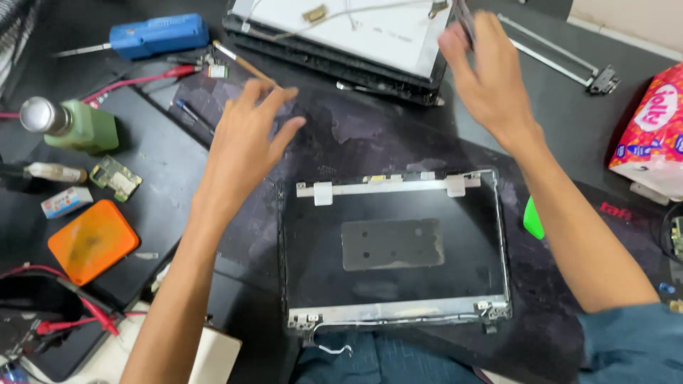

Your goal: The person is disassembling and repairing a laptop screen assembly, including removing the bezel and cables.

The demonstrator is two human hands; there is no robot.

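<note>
The left hand [245, 135] hovers with fingers spread and nothing in it, above the dark mat [370, 135] just beyond the far-left corner of the empty laptop lid shell [395, 245]. The right hand [487, 78] is raised over the far edge of the shell, pinching a thin dark strip [464, 20] near the stacked laptop panel [341, 35]. The shell lies flat at the near worktop [569, 121] edge, bare mat between it and the panel. A green bottle [78, 124] and orange case [92, 240] crowd the left side.
</note>
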